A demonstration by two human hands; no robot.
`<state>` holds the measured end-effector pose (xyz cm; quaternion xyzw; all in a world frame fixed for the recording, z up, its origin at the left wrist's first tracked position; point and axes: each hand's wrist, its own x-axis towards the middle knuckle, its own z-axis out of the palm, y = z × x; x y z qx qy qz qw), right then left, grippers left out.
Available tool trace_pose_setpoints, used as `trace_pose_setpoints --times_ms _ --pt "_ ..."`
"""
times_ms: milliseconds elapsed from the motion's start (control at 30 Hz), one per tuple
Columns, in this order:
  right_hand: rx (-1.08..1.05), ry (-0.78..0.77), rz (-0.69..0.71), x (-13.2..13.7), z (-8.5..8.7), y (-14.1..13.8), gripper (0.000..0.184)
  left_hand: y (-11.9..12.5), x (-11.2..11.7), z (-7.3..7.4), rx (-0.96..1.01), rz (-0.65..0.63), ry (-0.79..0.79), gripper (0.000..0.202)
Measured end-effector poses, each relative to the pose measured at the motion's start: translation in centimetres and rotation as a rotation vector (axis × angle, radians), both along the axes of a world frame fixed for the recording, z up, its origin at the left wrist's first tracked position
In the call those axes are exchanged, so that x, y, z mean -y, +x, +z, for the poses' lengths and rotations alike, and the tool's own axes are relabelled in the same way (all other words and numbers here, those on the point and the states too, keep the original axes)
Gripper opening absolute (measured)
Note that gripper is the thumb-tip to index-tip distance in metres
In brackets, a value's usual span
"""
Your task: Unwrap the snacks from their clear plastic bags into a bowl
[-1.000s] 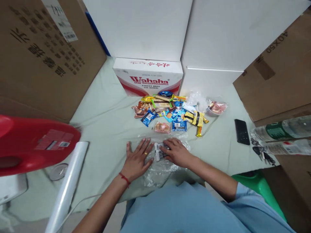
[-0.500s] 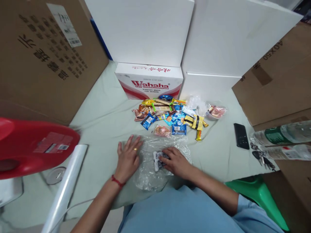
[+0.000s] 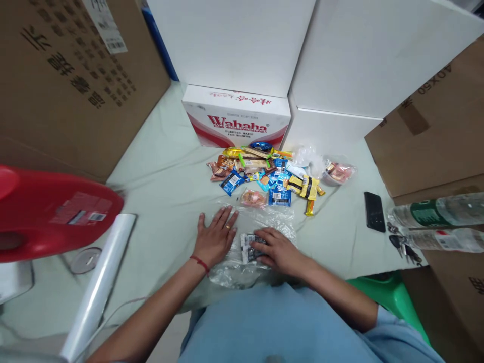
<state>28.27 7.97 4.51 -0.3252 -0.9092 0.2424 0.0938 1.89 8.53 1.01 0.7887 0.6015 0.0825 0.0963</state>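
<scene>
Left hand [image 3: 215,239] spread, palm down, at the edge of clear plastic [image 3: 236,276]; right hand [image 3: 282,253] laid over a black-and-white packet [image 3: 247,249] on that plastic — whether pinching, cannot be told.

I see two bare hands at work, both backs up, near each other but apart. Left hand [image 3: 215,240]: palm down, flat, fingers pointing forward, little finger splayed away from rest. Left forearm [image 3: 155,298] slants up from lower left, wrist nearly straight. Right hand [image 3: 279,250]: turned inward, fingers pointing left, slightly bent, fingertips low. Right forearm [image 3: 336,286] angles in from lower right, elbow bent, I judge.
</scene>
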Motion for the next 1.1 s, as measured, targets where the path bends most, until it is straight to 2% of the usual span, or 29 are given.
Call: trace_pose_setpoints --times_ms 67,133,267,333,433,533,600,667,733,833,900,967,1033,1100 --pt "-0.038 -0.013 -0.053 -2.4 0.8 0.6 0.037 -0.3 0.0 -0.1 -0.029 -0.003 -0.025 0.053" --pt "-0.021 0.043 -0.179 -6.2 1.4 1.0 0.037 -0.1 0.1 0.0 -0.047 -0.001 -0.044 0.054" --pt "0.220 0.174 -0.382 -14.9 2.1 1.6 0.049 0.2 0.1 0.2 -0.058 0.006 -0.058 0.055" --pt "0.333 0.196 -0.465 -17.4 2.1 1.9 0.056 0.2 0.1 0.3 -0.056 0.007 -0.059 0.055" --pt "0.472 0.168 -0.496 -18.1 2.0 2.6 0.058 0.1 0.1 0.3 -0.045 0.010 -0.061 0.054" --pt "0.557 0.121 -0.453 -17.1 2.2 3.3 0.047 0.1 0.0 0.2 -0.037 0.014 -0.059 0.055" --pt "0.530 0.125 -0.471 -17.2 2.5 3.4 0.039 0.1 0.0 0.1 -0.034 0.012 -0.060 0.055" --pt "0.431 0.166 -0.531 -18.3 2.8 3.0 0.041 0.1 0.0 0.1 -0.034 0.013 -0.064 0.055" --pt "0.276 0.222 -0.523 -20.3 2.9 1.7 0.056 0.1 -0.1 0.1 -0.037 0.016 -0.072 0.056" --pt "0.098 0.269 -0.342 -23.4 2.3 -1.6 0.097 0.2 -0.1 0.2 -0.047 0.016 -0.078 0.055" --pt "0.085 0.266 -0.259 -24.7 1.7 -4.0 0.111 0.2 -0.1 0.3 -0.053 0.019 -0.076 0.055" --pt "0.125 0.271 -0.239 -25.4 1.2 -5.9 0.106 0.2 0.0 0.3 -0.053 0.023 -0.070 0.055" --pt "0.178 0.303 -0.239 -25.3 1.2 -6.7 0.085 0.3 0.0 0.4 -0.047 0.023 -0.066 0.055" --pt "0.227 0.348 -0.254 -24.8 1.6 -6.3 0.066 0.3 0.0 0.4 -0.040 0.017 -0.067 0.055"
